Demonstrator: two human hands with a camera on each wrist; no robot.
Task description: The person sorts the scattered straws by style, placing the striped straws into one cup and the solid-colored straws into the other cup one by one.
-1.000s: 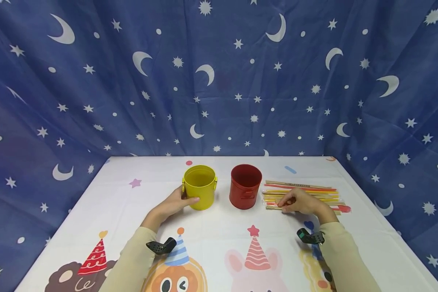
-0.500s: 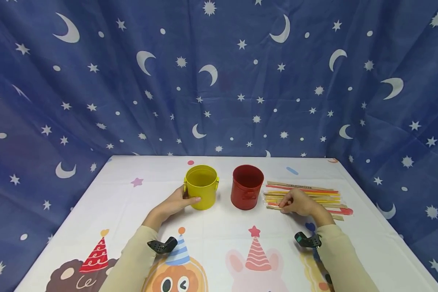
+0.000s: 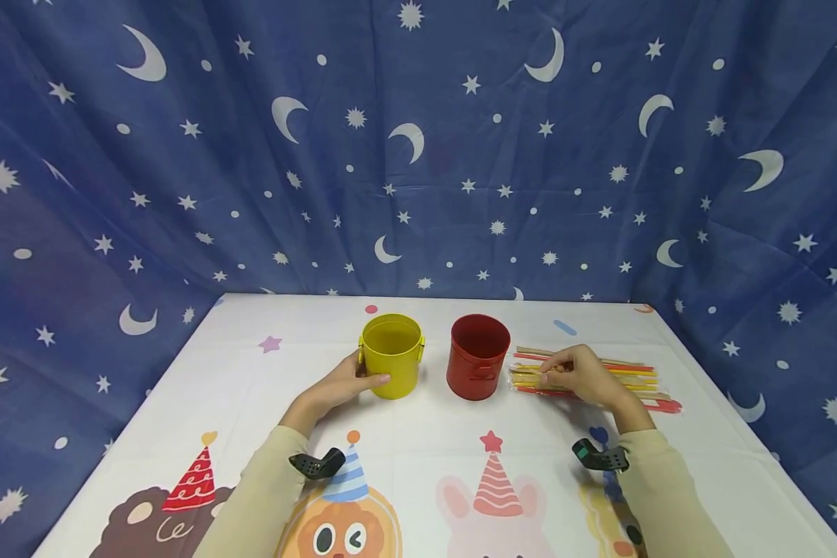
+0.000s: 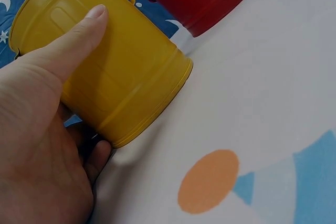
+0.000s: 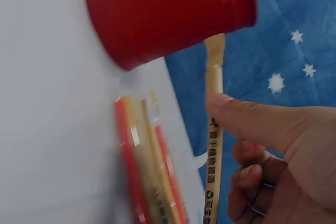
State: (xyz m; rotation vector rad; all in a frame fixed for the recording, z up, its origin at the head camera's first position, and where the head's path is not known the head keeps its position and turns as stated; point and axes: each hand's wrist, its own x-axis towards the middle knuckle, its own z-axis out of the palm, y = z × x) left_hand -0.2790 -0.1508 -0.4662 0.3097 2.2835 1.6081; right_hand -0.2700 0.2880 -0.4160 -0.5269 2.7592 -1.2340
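My left hand [image 3: 336, 390] grips the small yellow bucket [image 3: 394, 364] at its left side, thumb across the front. In the left wrist view the thumb lies flat along the yellow wall, with the other fingers behind it. A red bucket [image 3: 474, 372] stands upright beside it on the right. My right hand [image 3: 587, 377] pinches a straw in a brown paper sleeve [image 5: 214, 145] between thumb and fingers. Dark printed characters run along the sleeve. Several wrapped straws [image 3: 628, 380], red, yellow and brown, lie in a row under and around that hand.
The white tablecloth [image 3: 390, 457] carries printed cartoon animals in party hats. A blue curtain [image 3: 418, 155] with moons and stars hangs behind the table's back edge. Dark wrist cameras [image 3: 318, 463] sit on both forearms.
My right hand has risen slightly from the row of straws with the paper-sleeved straw from its front edge. The left hand stays on the yellow bucket. The head view has shifted a little.
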